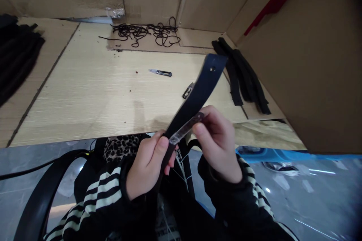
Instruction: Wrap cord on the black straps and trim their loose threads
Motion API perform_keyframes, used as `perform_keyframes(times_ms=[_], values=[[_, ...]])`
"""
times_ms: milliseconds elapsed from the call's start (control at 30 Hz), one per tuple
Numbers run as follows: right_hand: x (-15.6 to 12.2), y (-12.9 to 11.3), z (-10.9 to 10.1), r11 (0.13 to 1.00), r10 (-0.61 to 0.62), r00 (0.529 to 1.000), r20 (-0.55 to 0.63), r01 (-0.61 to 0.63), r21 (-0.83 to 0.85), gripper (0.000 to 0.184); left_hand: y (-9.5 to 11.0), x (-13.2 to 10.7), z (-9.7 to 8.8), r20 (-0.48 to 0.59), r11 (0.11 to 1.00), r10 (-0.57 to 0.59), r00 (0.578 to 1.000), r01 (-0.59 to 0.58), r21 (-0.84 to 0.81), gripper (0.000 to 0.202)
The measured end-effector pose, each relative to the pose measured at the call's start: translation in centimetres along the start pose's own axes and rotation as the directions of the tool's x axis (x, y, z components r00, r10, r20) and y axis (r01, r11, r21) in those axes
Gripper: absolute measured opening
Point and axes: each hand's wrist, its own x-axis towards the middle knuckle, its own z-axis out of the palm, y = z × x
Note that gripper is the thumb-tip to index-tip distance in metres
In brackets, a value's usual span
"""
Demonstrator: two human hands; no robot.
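I hold a dark strap (198,90) that rises tilted up and to the right over the table's near edge, with a small rivet hole near its top end. My left hand (148,163) grips the strap's lower part, thumb on top. My right hand (217,143) pinches a clear shiny strip (185,130) that lies along the strap's lower edge. Both sleeves are black with pale stripes.
A wooden table (93,94) carries small thread snips (160,72), a second clip-like tool (187,91), tangled black cords (147,32) at the back, black straps (243,75) at right and dark fabric (15,56) at left. Cardboard walls (311,64) enclose it.
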Motion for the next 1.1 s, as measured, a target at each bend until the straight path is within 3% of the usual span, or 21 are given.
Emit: perform_keyframes(times_ms=[100, 233, 367, 533, 900, 1100], values=[[0.8, -0.4, -0.6, 0.997, -0.042, 0.998, -0.046, 0.039, -0.064, 0.023, 0.1, -0.1, 0.1, 0.013, 1.0, -0.005, 1.0, 0.005, -0.01, 0.043], [0.9, -0.8, -0.2, 0.952, -0.2, 0.976, -0.09, 0.173, -0.251, 0.029, 0.3, -0.1, 0.1, 0.011, 0.999, 0.008, 1.0, -0.008, 0.037, 0.042], [0.4, -0.6, 0.9, 0.932, -0.294, 0.939, -0.178, 0.239, -0.273, 0.028, 0.6, -0.3, 0.2, 0.014, 0.994, 0.027, 1.0, -0.028, 0.104, 0.04], [0.0, -0.4, 2.0, 0.893, -0.375, 0.912, -0.166, 0.308, -0.328, 0.022, 0.6, -0.3, 0.2, 0.022, 0.988, 0.037, 0.999, -0.04, 0.146, 0.039], [1.2, -0.5, 0.8, 0.861, -0.405, 0.913, -0.048, 0.363, -0.357, 0.021, 0.5, 0.1, 0.0, -0.005, 0.994, 0.043, 0.999, -0.043, 0.103, 0.039], [1.5, -0.9, 0.7, 0.848, -0.426, 0.9, -0.089, 0.363, -0.385, 0.019, 0.5, 0.3, 0.1, 0.012, 0.995, 0.074, 0.997, -0.075, 0.072, 0.04]])
